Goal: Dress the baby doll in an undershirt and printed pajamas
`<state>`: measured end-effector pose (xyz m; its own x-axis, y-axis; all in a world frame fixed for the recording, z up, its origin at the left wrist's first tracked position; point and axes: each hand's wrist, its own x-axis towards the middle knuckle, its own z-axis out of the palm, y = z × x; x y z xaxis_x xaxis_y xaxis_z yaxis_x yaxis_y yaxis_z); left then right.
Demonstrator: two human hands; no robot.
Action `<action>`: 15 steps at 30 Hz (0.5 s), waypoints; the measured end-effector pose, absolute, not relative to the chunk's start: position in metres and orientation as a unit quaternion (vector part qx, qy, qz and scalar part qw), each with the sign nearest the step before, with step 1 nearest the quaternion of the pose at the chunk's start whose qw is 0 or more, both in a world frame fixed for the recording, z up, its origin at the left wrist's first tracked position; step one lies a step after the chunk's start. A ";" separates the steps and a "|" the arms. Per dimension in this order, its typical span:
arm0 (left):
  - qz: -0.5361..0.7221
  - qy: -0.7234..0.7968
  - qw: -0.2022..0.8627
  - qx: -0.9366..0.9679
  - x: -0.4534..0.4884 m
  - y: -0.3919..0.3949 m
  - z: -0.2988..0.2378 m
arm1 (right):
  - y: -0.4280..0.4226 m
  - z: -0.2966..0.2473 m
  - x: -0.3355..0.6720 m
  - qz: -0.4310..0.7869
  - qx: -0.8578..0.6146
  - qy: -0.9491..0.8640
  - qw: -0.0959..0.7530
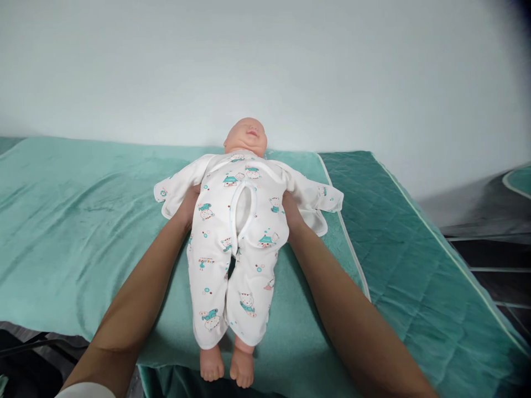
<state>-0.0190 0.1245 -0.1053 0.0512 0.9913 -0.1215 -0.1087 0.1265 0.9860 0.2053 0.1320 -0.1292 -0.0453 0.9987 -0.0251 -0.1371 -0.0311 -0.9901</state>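
Note:
A baby doll (245,137) lies on its back, its arms spread inside long white sleeves. White trousers (253,243) with a cat and house print cover its belly and legs, with an open slit at the crotch. The white top (307,193) spreads out at both sides beneath the trousers. My left hand (189,205) is tucked against the doll's side, below one sleeve. On the opposite side, my right hand (291,211) reaches in under the other sleeve. Cloth and the doll's body hide the fingers of both hands. The doll's bare feet (241,367) point toward me.
A light green sheet (83,221) covers the surface under the doll, with a darker quilted green cover (415,265) on the right. The doll's feet reach the front edge. A pale wall (265,66) rises right behind the doll's head.

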 end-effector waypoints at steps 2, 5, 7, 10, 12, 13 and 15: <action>0.503 0.493 0.536 0.466 -0.020 0.126 -0.109 | 0.131 -0.128 0.205 0.561 -0.454 -0.466 0.512; 0.518 0.491 0.503 0.487 -0.024 0.130 -0.117 | 0.129 -0.126 0.205 0.534 -0.453 -0.494 0.515; 0.518 0.495 0.486 0.501 -0.028 0.133 -0.123 | 0.128 -0.124 0.205 0.501 -0.460 -0.519 0.517; 0.513 0.506 0.462 0.517 -0.031 0.136 -0.128 | 0.128 -0.125 0.209 0.449 -0.473 -0.565 0.504; 0.509 0.509 0.456 0.523 -0.032 0.136 -0.128 | 0.129 -0.127 0.211 0.418 -0.477 -0.592 0.498; 0.508 0.509 0.453 0.527 -0.032 0.135 -0.127 | 0.130 -0.128 0.213 0.407 -0.478 -0.597 0.499; 0.505 0.512 0.446 0.533 -0.032 0.133 -0.124 | 0.130 -0.131 0.215 0.393 -0.483 -0.595 0.508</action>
